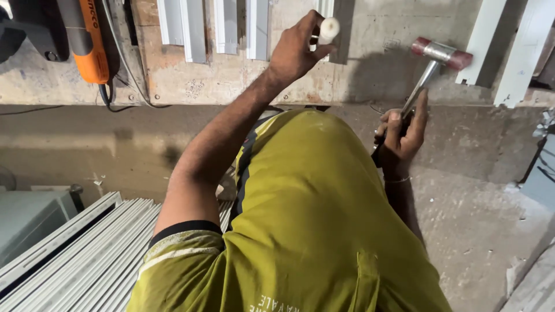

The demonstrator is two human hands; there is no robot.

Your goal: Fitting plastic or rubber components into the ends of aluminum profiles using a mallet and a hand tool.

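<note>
My left hand (295, 49) is raised over the workbench and pinches a small white plastic plug (329, 29) between thumb and fingers, close to the end of a white profile strip (325, 8). My right hand (400, 136) grips the dark handle of a small mallet, whose metal shaft runs up to a head with red end caps (442, 53) hovering above the bench surface. My olive-yellow shirt fills the lower middle of the view.
Several white profile pieces (222, 26) lie on the worn bench (231, 81); two more (509, 46) lean at the right. An orange power tool (87, 40) with cable sits at left. A stack of long white profiles (92, 260) lies on the floor lower left.
</note>
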